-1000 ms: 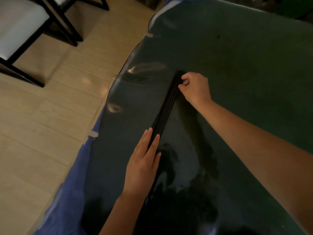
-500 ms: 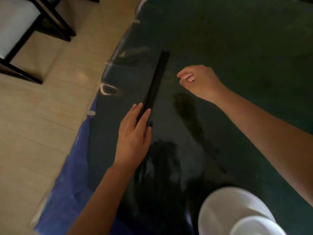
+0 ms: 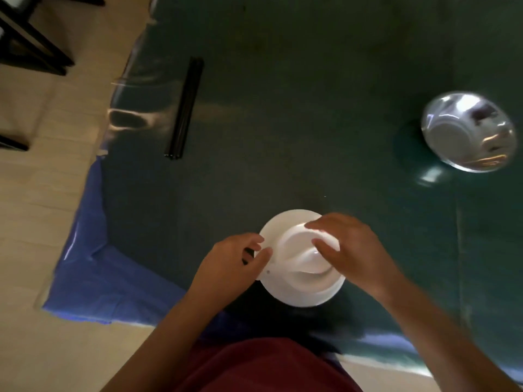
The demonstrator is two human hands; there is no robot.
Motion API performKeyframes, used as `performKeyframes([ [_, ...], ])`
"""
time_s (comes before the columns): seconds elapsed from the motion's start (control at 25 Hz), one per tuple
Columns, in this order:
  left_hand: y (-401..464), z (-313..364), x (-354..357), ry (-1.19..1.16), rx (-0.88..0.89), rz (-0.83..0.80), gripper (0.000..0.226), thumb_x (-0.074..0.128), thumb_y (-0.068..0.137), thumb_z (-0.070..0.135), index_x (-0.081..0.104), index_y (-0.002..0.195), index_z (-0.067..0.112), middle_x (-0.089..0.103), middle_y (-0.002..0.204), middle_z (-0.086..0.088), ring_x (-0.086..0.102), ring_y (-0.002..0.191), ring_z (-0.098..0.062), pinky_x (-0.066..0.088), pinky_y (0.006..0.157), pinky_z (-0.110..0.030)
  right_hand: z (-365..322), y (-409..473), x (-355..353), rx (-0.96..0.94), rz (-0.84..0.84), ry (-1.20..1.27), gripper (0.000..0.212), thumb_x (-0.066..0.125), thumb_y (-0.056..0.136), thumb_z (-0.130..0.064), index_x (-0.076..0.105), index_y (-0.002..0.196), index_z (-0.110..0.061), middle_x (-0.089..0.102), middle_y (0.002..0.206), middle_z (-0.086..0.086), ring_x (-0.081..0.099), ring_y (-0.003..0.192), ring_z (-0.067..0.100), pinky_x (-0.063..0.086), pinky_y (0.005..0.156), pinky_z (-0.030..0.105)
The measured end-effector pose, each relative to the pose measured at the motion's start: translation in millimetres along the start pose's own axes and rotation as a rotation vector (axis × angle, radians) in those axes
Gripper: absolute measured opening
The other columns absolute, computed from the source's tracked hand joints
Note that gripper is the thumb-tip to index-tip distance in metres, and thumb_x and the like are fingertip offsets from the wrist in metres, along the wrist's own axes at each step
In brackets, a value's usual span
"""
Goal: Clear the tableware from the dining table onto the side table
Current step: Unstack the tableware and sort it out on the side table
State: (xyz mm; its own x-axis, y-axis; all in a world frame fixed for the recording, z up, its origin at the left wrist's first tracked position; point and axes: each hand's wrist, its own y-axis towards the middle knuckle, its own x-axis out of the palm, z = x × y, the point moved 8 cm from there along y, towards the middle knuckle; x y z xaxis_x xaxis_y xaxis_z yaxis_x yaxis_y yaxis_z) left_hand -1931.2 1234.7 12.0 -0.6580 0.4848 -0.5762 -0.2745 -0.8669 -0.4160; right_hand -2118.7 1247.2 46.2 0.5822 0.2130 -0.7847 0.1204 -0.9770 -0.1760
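Observation:
A white plate (image 3: 285,292) with a white bowl (image 3: 297,253) on it stands near the front edge of the dark green table (image 3: 311,108). My left hand (image 3: 229,261) pinches the plate's left rim with curled fingers. My right hand (image 3: 353,250) lies over the bowl's right side, fingers across the far rim and thumb inside it. A bundle of black chopsticks (image 3: 185,108) lies alone at the table's far left. A shiny metal bowl (image 3: 467,131) stands at the right. The picture is blurred by motion.
A blue cloth (image 3: 93,264) hangs off the table's left corner over the pale wooden floor. Black chair legs (image 3: 25,38) stand at the upper left. My red shirt fills the bottom of the view.
Both hands have left the chopsticks, which stay on the table. The view has swung back and right, and my hands now hold the white plate and bowl.

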Motion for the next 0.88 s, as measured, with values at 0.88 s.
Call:
performKeyframes([
  [0.88,3.8,2.3,-29.3,-0.636,-0.207,0.021,0.028,0.063,0.083,0.001,0.077,0.076,0.024,0.073,0.066,0.007,0.069,0.065,-0.008,0.054,0.06,-0.015,23.4,37.8,-17.1,0.325,0.048,0.521,0.019,0.064,0.082,-0.011,0.068,0.099,-0.018,0.07,0.087,0.003,0.068,0.071,0.017,0.054,0.066,0.017],
])
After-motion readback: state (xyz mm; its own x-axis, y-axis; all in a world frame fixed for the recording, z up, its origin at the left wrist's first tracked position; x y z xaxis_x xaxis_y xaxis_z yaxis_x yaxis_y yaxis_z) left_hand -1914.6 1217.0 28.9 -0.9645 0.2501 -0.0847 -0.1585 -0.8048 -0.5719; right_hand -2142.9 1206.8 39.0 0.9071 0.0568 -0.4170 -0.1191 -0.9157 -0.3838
